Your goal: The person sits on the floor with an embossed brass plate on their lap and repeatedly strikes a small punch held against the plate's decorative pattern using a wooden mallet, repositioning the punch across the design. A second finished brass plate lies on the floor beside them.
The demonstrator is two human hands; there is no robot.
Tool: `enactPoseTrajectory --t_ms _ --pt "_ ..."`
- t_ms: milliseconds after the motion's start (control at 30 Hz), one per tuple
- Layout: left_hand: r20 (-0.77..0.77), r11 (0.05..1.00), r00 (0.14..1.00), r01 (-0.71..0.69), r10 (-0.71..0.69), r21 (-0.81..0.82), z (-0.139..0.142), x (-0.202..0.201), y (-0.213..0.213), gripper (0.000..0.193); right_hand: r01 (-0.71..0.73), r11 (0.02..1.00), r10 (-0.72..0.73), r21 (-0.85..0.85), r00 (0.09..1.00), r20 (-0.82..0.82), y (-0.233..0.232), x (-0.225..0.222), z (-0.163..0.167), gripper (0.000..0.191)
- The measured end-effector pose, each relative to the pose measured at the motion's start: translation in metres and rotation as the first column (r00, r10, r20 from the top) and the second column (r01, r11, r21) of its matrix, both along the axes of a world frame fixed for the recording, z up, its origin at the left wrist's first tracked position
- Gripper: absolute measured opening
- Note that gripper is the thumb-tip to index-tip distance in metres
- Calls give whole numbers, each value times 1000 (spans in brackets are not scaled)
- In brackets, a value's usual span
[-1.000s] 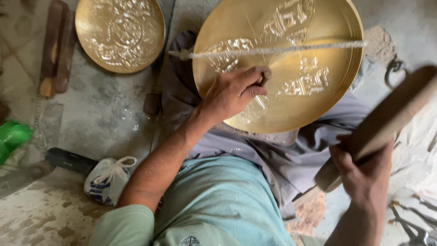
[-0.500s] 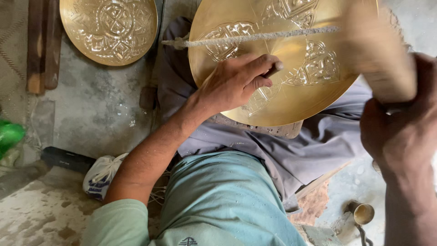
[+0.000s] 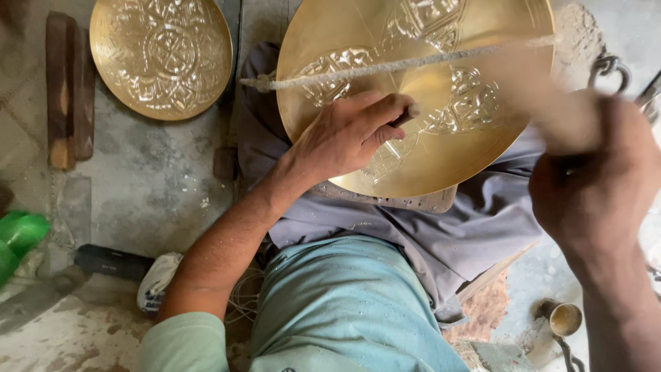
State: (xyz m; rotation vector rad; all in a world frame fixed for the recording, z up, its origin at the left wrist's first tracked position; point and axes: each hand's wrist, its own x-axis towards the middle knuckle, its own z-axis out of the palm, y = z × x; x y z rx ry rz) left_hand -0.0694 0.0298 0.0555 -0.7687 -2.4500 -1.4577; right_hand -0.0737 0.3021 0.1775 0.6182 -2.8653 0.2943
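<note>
Large brass plate (image 3: 441, 89), upper centre of the frame, resting tilted on the seated person's lap over grey cloth (image 3: 427, 234); part of its face carries embossed ornament. A taut, whitish cord (image 3: 385, 67) crosses the plate from left to right. The left hand (image 3: 351, 131) lies on the lower part of the plate, fingers curled and pinching a small dark punch (image 3: 406, 116) whose tip meets the metal. The right hand (image 3: 592, 186), at the right edge, is closed around a wooden mallet (image 3: 551, 103), blurred by motion above the plate. A second, finished brass plate (image 3: 162, 55) lies on the concrete floor (image 3: 158, 186) at upper left, beside wooden blocks (image 3: 65, 89); a small metal cup (image 3: 563, 318) stands at lower right. Risk, as judged: a mallet blow landing off the punch could strike the left fingers or dent the plate, since the punch is short and the plate unclamped.
</note>
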Motion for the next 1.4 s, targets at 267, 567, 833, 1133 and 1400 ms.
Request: enactPoseTrajectory --t_ms 267,567,833,1133,1400 --pt "51 999 999 17 -16 -32 6 0 -5 36 52 961 -19 -272 992 121 14 4 -12 30" --pt "89 998 995 49 -46 -32 8 1 -7 35 109 973 -106 -204 994 24 -14 1 6 41" --pt "62 995 998 37 -32 -88 9 2 -10 38 426 541 -77 -725 883 462 -15 6 3 32" --pt "73 994 997 37 -29 -103 9 3 -12 38 204 913 -151 -352 973 173 0 16 -10 31" --pt "48 994 998 37 -32 -105 8 2 -11 36 114 986 -114 -125 993 3 -4 22 -7 33"
